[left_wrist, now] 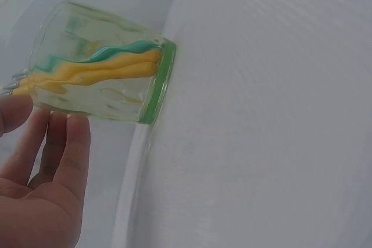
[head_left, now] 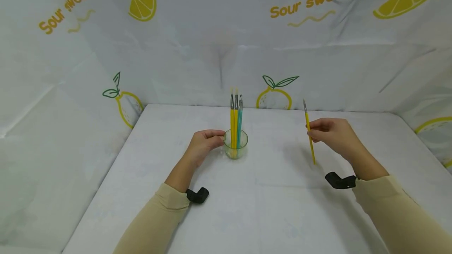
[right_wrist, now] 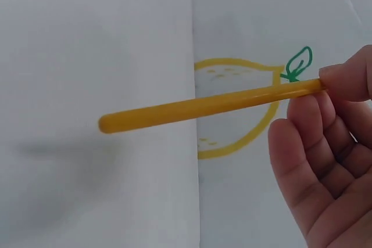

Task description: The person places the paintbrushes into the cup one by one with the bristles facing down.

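Note:
A clear glass (head_left: pixel 236 154) with a green-tinted base stands upright on the white table, holding yellow paintbrushes (head_left: pixel 232 118) and teal paintbrushes (head_left: pixel 239 120), tips up. My left hand (head_left: pixel 202 144) reaches it from the left, thumb and fingertips right at the rim. In the left wrist view, the extended fingers (left_wrist: pixel 75 155) meet the side of the glass. To the right, my right hand (head_left: pixel 333 134) pinches another yellow paintbrush (head_left: pixel 311 146) between thumb and fingers. Its bristles point up and its handle end slants down. The right wrist view shows the yellow handle (right_wrist: pixel 192 108) jutting past the fingertips.
The white table (head_left: pixel 226 214) reaches back to a white cloth backdrop (head_left: pixel 197 66) printed with lemons and lettering. A black wrist mount (head_left: pixel 197 195) sits at the left cuff, and another black mount (head_left: pixel 339 180) at the right cuff.

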A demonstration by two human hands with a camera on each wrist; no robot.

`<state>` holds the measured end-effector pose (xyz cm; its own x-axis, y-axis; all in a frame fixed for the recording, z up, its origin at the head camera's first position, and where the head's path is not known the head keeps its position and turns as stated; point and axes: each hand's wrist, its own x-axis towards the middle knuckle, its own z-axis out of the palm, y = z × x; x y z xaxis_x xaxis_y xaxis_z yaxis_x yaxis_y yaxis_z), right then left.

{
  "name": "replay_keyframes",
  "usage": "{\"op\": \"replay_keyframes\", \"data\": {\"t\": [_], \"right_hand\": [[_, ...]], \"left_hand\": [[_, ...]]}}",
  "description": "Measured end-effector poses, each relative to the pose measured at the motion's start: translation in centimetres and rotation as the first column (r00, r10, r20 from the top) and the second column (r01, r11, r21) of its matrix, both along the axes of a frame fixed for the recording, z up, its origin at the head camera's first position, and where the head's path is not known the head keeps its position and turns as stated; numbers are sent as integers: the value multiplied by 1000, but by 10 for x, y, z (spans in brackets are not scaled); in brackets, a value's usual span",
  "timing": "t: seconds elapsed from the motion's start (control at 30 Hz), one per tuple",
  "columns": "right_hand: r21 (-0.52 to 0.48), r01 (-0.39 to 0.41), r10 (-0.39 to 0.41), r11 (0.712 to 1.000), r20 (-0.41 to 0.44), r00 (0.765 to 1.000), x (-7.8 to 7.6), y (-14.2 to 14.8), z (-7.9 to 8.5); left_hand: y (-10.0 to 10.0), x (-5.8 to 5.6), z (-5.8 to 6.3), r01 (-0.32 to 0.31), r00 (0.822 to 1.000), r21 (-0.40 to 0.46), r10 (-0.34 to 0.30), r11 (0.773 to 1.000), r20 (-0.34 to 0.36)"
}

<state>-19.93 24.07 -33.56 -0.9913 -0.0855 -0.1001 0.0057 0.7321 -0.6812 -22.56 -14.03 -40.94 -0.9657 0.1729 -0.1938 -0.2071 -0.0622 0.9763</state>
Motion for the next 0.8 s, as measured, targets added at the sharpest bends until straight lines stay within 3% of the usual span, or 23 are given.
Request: {"op": "replay_keyframes", "data": {"t": [0.27, 0.5, 0.63, 0.8], "right_hand": [[-190, 74, -102, 979, -138, 985, -9, -38, -9], [-435, -11, -117, 900, -266, 957, -17, -81, -5], [-507, -53, -116, 860, -296, 948, -20, -103, -1], [-534, -91, -109, 841, -333, 937, -23, -126, 1]], "left_hand": [[-1, 0, -1, 5, 1000, 9, -4, 1000, -4], [-1, 0, 0, 4, 1000, 9, -4, 1000, -16], [-1, 0, 0, -2, 1000, 9, 2, 1000, -25], [-1, 1, 0, -9, 1000, 7, 9, 1000, -22]]}}
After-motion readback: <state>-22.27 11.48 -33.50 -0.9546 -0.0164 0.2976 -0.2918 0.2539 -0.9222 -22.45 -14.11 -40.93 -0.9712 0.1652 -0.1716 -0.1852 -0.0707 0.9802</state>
